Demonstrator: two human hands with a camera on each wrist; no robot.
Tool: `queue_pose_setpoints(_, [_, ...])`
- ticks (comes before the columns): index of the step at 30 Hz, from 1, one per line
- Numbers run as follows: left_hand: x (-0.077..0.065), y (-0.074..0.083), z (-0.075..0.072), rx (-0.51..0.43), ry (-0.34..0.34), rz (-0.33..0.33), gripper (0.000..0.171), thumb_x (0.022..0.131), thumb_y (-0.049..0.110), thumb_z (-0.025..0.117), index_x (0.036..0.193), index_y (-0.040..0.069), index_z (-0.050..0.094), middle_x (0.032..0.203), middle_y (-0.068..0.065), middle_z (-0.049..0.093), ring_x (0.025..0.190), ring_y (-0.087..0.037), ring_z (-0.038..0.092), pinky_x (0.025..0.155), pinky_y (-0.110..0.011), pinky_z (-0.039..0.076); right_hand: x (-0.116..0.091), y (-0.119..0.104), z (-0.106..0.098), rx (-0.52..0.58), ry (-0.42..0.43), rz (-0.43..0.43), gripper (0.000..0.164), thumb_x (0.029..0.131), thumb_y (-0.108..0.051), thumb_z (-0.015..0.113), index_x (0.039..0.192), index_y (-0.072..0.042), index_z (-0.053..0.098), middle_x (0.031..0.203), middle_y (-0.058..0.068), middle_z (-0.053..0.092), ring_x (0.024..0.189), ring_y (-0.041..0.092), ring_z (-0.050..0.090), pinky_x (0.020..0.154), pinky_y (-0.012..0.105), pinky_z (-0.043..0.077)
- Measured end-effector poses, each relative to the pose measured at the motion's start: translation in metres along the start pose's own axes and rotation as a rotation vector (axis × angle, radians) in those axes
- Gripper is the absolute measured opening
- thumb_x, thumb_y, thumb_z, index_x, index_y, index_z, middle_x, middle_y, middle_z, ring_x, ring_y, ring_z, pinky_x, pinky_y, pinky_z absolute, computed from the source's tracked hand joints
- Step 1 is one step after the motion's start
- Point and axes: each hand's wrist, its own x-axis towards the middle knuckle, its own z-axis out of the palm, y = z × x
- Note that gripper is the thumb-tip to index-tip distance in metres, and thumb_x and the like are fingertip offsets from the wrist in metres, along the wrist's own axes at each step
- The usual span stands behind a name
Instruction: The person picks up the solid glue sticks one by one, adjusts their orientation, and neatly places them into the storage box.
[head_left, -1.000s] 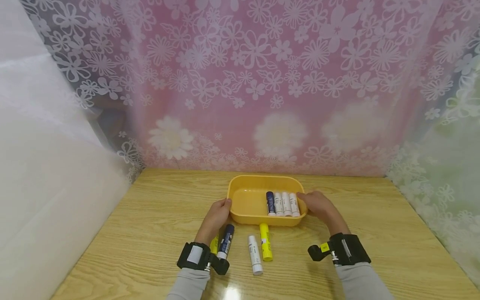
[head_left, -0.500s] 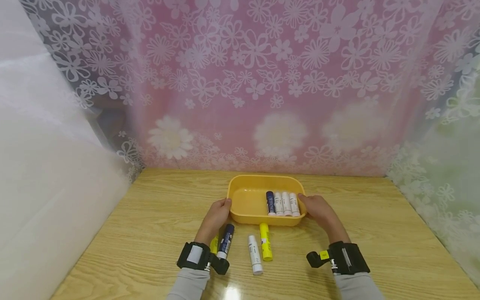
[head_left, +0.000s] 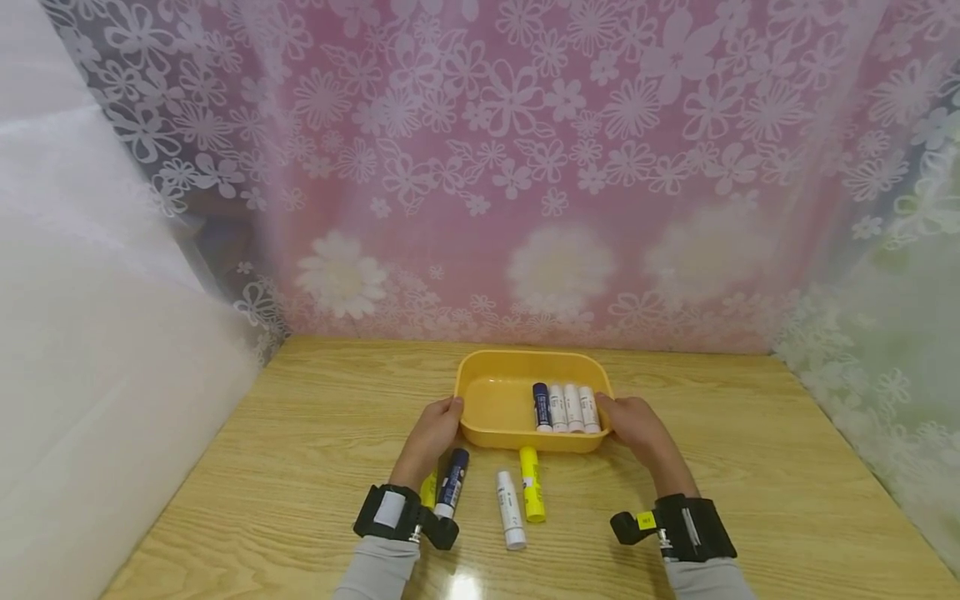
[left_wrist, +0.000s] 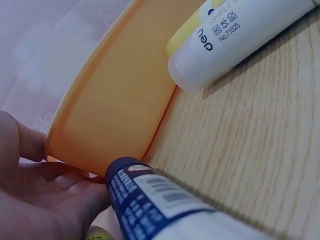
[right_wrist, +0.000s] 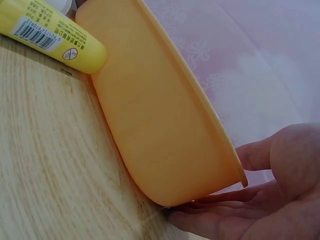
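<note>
A yellow plastic tray (head_left: 495, 406) stands near the table's back edge. My left hand (head_left: 433, 432) grips its left end, thumb at the rim and fingers beneath, as the left wrist view shows. At the opposite end my right hand (head_left: 637, 427) holds the tray the same way. Inside, a dark blue glue stick (head_left: 542, 407) and three white glue sticks (head_left: 573, 408) lie side by side at the right. Before the tray lie a white glue stick (head_left: 511, 510), a yellow glue stick (head_left: 532, 485) and a blue-and-white one (head_left: 452, 483). Another yellow one (head_left: 428, 490) is partly hidden by my left wrist.
The wooden table (head_left: 780, 467) extends to both sides of the tray. A pink flowered curtain (head_left: 480, 208) hangs close behind it. White sheeting (head_left: 112, 333) flanks the left, and a pale flowered curtain (head_left: 885, 375) the right.
My right wrist and forearm have lowered slightly toward me, while that hand stays at the tray's end. The tray, the glue sticks and my left hand look unmoved.
</note>
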Motion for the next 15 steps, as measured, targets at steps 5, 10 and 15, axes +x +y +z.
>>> queue_pose_setpoints(5, [-0.0004,-0.0012,-0.0005,0.000,-0.004,0.011,0.050,0.111,0.035,0.038,0.146,0.003,0.052,0.129,-0.013,0.061,0.117,-0.026,0.054,0.109,-0.052,0.041,-0.0045,0.0007,0.0023,0.037,-0.016,-0.014,0.063,0.109,-0.040,0.038,0.139,0.014,0.050,0.136,0.027,0.055,0.119,0.032,0.057,0.099,0.046,0.051])
queue_pose_setpoints(10, [-0.0014,-0.0018,-0.0006,-0.002,-0.004,0.011,0.050,0.111,0.035,0.038,0.146,0.003,0.053,0.126,-0.014,0.061,0.117,-0.027,0.054,0.108,-0.051,0.041,-0.0068,0.0030,0.0043,0.041,-0.016,-0.017,0.064,0.109,-0.042,0.038,0.140,0.014,0.049,0.140,0.028,0.054,0.125,0.035,0.055,0.105,0.050,0.049])
queue_pose_setpoints(15, [-0.0016,-0.0007,0.0000,-0.004,-0.003,0.010,0.051,0.111,0.036,0.038,0.147,0.002,0.052,0.138,-0.015,0.059,0.130,-0.030,0.052,0.117,-0.057,0.034,-0.0088,0.0041,0.0045,0.018,-0.014,-0.009,0.070,0.108,-0.046,0.036,0.143,0.014,0.045,0.143,0.029,0.051,0.129,0.037,0.052,0.107,0.054,0.046])
